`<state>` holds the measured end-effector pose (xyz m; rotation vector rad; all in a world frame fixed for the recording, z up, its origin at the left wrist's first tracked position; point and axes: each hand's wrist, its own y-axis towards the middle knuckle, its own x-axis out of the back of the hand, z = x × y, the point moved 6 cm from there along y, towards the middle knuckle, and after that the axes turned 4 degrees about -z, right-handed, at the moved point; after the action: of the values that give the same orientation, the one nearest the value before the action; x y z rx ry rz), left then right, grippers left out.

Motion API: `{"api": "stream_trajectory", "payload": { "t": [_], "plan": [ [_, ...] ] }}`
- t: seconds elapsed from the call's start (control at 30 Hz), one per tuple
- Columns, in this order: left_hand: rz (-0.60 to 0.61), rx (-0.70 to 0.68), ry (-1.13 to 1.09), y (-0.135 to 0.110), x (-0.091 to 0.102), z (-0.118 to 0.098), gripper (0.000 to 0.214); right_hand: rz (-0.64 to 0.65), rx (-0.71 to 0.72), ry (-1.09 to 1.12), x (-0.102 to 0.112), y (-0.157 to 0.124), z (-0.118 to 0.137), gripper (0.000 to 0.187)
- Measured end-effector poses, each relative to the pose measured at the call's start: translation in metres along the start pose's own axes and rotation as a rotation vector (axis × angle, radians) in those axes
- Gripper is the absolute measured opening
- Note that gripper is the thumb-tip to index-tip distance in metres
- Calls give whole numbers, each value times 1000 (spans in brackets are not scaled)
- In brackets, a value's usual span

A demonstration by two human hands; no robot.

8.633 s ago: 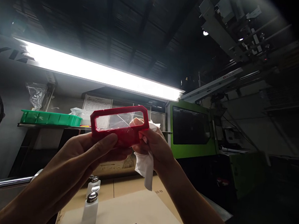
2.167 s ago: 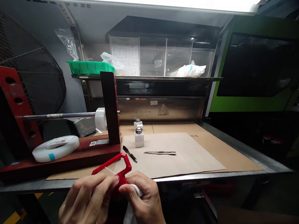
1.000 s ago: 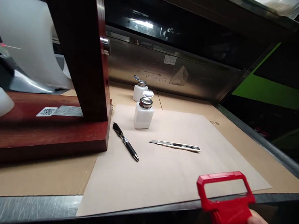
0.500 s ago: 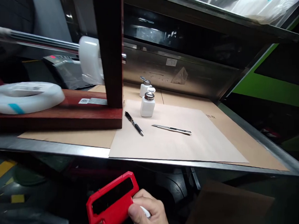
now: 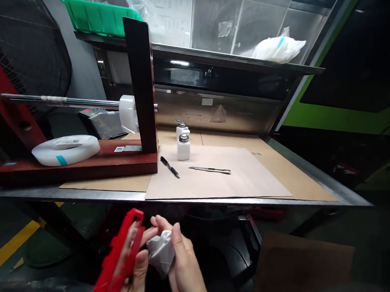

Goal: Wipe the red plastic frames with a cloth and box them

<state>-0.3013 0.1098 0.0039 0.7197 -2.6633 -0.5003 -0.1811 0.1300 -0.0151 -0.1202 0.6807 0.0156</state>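
Observation:
In front of the bench edge, my left hand (image 5: pixel 138 271) is closed around a red plastic frame (image 5: pixel 115 260). The frame is turned almost edge-on to me. Close beside it on the right, my right hand (image 5: pixel 186 266) grips a crumpled white cloth (image 5: pixel 161 251). Fingertips of the two hands meet near the cloth's top. On the bench beyond lie a black pen (image 5: pixel 170 167) and a slim utility knife (image 5: pixel 210 170). A white pump bottle (image 5: pixel 183 149) with a metal lid stands behind them, and a second pump bottle (image 5: pixel 180 132) is just past it.
A dark red wooden stand (image 5: pixel 127 164) occupies the bench's left side, with a film roll (image 5: pixel 127 113) on its rod and another roll (image 5: pixel 41 153) on its base. Overhead, a shelf (image 5: pixel 201 54) carries a green bin (image 5: pixel 100 19). Cardboard (image 5: pixel 301 269) leans below at right.
The red frame has tipped from face-up to nearly edge-on and moved left. My right hand has come off it and now shows the white cloth. The view has shifted, showing more shelf.

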Motion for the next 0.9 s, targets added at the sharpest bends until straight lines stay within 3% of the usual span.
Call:
{"api": "stream_trajectory", "payload": {
  "t": [0.07,0.17,0.27,0.37,0.43,0.5,0.6,0.67,0.8,0.9],
  "plan": [
    [-20,-92,50,0,-10,-3,37,29,7,59,-6,-1,-1,61],
    [-95,-76,24,-3,-17,-4,41,65,36,7,-8,-3,1,63],
    [-106,-4,-18,-2,-18,-9,51,91,160,-302,-2,-6,13,55],
    [-90,156,49,6,-14,-9,61,-4,437,-736,7,-9,32,46],
    [-75,240,106,13,-11,-9,67,-56,560,-877,11,-10,38,50],
    [-65,285,112,17,-10,-8,66,-19,471,-800,15,-6,32,55],
    [-52,336,119,22,-11,-6,61,164,133,-517,17,-1,13,57],
    [-21,377,124,24,-10,-4,60,278,-19,-410,16,-3,6,54],
    [90,431,131,26,-8,3,53,380,-157,-197,20,-10,7,39],
    [193,334,189,27,-9,2,54,384,-110,-28,22,-12,18,32]
  ]
}}
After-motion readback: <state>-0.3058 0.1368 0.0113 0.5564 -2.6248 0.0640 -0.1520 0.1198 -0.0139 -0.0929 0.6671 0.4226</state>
